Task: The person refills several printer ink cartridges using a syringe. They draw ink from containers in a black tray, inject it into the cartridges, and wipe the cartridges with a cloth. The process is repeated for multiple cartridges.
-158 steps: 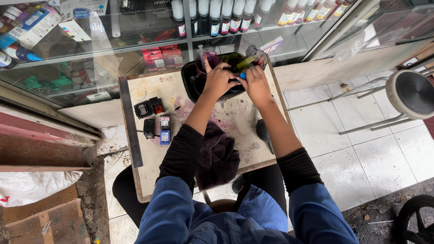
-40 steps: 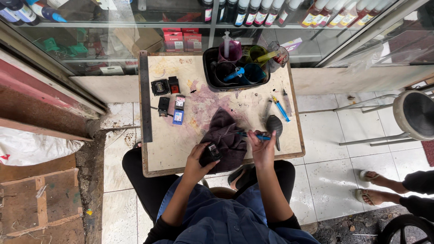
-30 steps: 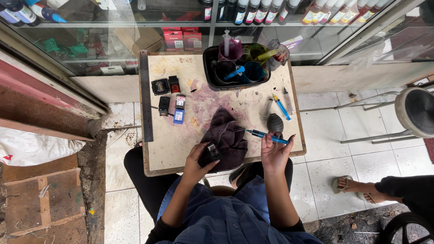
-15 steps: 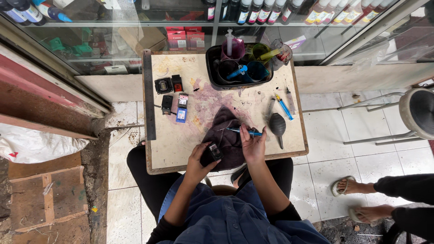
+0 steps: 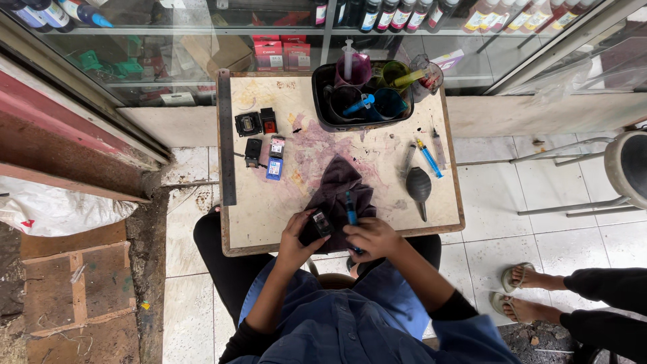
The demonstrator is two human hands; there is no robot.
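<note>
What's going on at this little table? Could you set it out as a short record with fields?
Setting: small stained work table in front of a glass display case
Left hand: holds a small black ink cartridge
Right hand: holds a blue syringe, its tip toward the cartridge
Under the hands: dark purple cloth
Far edge: black tray of ink cups and syringes
Left side: spare cartridges, long metal ruler
Right side: black rubber blower, another blue syringe
Nearby: another person's sandalled feet
</note>
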